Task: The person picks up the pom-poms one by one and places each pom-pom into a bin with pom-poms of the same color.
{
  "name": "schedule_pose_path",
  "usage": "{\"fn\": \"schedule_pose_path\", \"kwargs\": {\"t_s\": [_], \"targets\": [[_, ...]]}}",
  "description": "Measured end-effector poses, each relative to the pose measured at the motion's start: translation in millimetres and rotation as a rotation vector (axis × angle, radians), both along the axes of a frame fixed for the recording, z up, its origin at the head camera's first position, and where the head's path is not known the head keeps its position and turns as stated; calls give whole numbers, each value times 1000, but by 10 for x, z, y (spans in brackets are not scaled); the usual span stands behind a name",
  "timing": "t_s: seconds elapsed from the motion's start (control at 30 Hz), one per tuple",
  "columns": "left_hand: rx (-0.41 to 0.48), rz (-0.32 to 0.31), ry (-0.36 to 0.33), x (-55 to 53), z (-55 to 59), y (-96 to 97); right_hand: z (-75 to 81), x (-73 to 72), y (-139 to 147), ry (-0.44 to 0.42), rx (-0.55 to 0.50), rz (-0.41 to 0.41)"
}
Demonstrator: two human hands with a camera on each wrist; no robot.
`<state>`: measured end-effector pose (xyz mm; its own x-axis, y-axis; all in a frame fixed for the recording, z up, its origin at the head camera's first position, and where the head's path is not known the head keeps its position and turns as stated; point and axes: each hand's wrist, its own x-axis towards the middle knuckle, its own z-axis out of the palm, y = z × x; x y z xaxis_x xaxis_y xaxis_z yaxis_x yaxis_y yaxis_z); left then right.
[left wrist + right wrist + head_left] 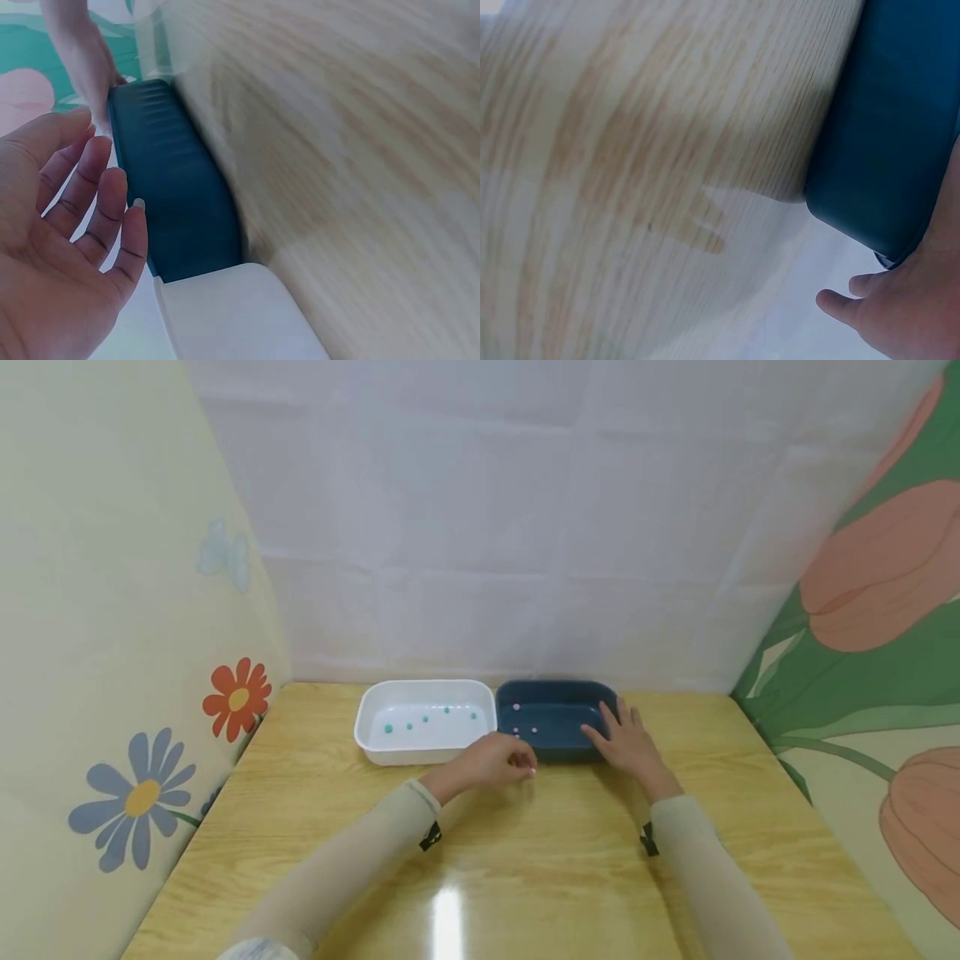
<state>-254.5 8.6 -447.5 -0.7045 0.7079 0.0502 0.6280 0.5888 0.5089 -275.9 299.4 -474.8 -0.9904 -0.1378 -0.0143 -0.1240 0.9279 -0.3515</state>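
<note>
In the head view my left hand (495,760) is in front of the seam between the two trays, with a small pink bead (533,772) at its fingertips. Its thumb tip comes close to the index fingertip in the left wrist view, the other fingers loosely bent. My right hand (628,745), fingers spread, rests on the right end of the dark blue tray (570,753). Several pinkish beads (517,707) lie in the left part of that tray, one partly behind my left hand. Several green beads (388,728) are scattered in the white tray (390,755).
The two trays stand side by side at the back of the wooden table (555,877), before a white cloth (465,527). A flower-painted panel (135,635) rises on the left, and another panel with large tulips (877,577) on the right.
</note>
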Motion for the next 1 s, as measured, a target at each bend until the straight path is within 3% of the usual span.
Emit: {"fn": "schedule_pose_path", "kwargs": {"t_s": [0.3, 0.53, 1.0], "targets": [[78, 34, -21, -146, 66, 43, 20, -18, -4, 13, 18, -19], [81, 71, -1, -257, 96, 80, 44, -44, -5, 13, 12, -16], [120, 182, -101, -513, 73, 142, 13, 14, -34, -11, 5, -19]]}}
